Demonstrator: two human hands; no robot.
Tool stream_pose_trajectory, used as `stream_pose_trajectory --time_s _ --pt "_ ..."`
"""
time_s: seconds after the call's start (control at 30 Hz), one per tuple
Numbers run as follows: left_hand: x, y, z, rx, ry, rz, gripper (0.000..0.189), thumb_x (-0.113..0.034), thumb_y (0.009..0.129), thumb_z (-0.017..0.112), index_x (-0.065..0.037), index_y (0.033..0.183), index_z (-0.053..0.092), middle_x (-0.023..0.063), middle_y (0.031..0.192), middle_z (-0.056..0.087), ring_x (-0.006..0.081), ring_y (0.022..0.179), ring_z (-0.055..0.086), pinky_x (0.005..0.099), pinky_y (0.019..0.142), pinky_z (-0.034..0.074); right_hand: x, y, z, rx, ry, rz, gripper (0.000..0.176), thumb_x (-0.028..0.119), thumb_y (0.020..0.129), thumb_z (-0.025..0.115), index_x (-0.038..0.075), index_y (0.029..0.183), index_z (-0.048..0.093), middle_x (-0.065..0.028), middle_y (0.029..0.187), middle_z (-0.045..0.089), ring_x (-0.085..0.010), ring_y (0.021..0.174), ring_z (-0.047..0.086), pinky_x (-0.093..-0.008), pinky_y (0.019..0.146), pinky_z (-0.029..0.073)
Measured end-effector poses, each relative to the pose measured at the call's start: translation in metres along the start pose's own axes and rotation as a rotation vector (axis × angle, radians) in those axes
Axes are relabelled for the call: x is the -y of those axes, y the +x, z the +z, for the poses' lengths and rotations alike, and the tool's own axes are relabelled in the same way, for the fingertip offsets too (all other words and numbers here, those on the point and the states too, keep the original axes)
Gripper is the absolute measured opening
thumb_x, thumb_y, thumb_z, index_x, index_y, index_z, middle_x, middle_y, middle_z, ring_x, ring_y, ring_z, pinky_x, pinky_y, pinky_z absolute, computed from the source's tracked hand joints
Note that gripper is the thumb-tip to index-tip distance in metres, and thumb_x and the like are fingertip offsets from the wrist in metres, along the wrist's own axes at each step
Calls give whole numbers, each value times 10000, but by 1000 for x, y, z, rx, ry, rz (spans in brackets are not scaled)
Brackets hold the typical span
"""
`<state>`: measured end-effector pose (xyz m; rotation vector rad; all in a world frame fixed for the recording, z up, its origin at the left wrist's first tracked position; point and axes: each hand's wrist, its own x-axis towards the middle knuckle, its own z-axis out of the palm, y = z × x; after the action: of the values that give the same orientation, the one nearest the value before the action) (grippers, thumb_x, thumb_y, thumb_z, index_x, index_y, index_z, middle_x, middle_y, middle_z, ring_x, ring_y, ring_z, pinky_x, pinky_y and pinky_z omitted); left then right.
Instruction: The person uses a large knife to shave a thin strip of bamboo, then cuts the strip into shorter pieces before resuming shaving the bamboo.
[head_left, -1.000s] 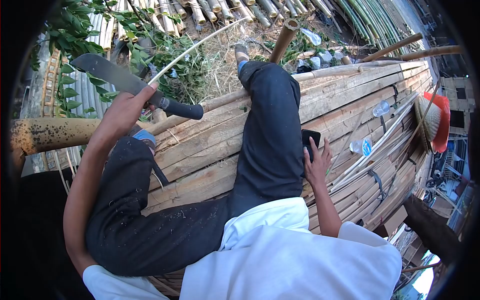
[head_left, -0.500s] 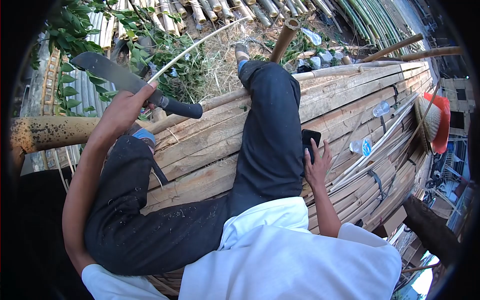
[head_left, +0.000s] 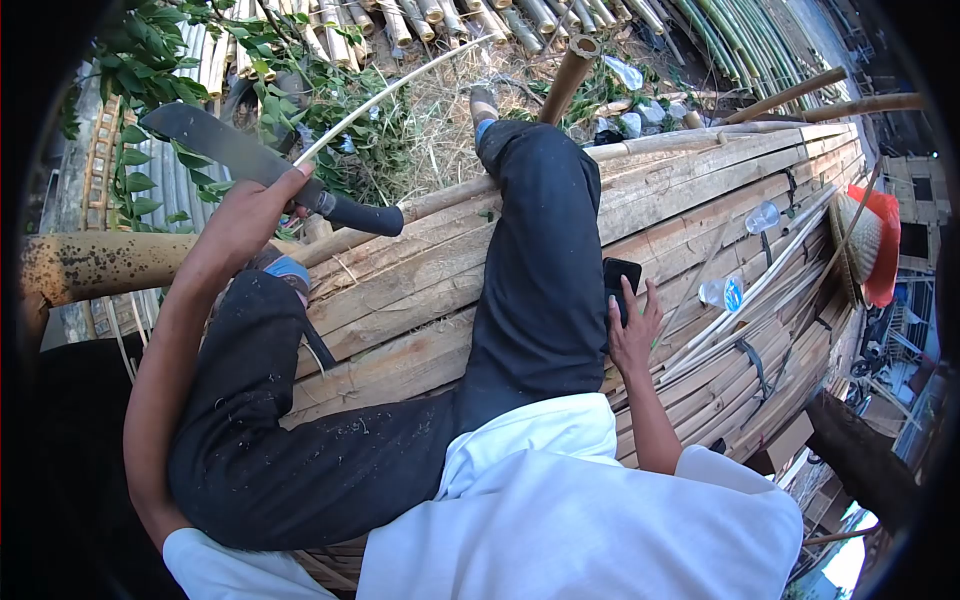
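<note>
Machete [head_left: 255,165] sits beyond the left edge of the bamboo slat stack [head_left: 700,190], above the left knee, with its blade pointing away over the leaves. Left grip [head_left: 245,225] is closed round it where blade meets dark handle. Right grip [head_left: 635,335] lies spread on a black phone [head_left: 618,280] beside the right thigh, clamping nothing. A fuller wrap lower on the handle, edge turned from the knee, would likely be safer.

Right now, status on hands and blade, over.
Left hand shut on machete, blade up by leaves. Right hand open, touching phone on bamboo slats. Thin pale strip runs behind handle.
</note>
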<state>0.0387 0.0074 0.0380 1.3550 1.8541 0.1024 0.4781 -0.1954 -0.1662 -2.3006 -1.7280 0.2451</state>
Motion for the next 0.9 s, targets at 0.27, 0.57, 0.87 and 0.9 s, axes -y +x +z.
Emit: stream_pose_trajectory --time_s 0.27,0.57,0.87,0.9 --pt "3 2 1 -11 6 5 566 -554 882 518 -13 762 638 47 767 582 142 743 485 273 733 385 -3 -2 2 5 -11 8 456 351 933 534 263 1375 463 -175 1456 294 -388 1285 303 -506 1044 270" --pt "6 3 1 -11 14 -15 583 -565 875 516 -7 761 640 53 774 585 143 750 485 267 730 382 0 -2 2 17 -6 34 452 356 934 532 274 1374 464 -176 1460 286 -387 1295 294 -517 1041 263" --pt "10 5 4 -73 -17 53 548 -578 872 532 -73 685 632 -60 569 366 67 505 320 249 478 235 0 -1 2 26 -12 46 462 361 939 520 276 1386 442 -172 1456 291 -386 1303 285 -513 1047 257" --pt "9 4 4 -70 -29 63 548 -578 871 532 -73 680 627 -61 568 361 67 505 316 250 479 233 0 -1 3 27 -12 45 462 361 939 520 276 1386 442 -172 1456 291 -386 1303 285 -513 1047 257"
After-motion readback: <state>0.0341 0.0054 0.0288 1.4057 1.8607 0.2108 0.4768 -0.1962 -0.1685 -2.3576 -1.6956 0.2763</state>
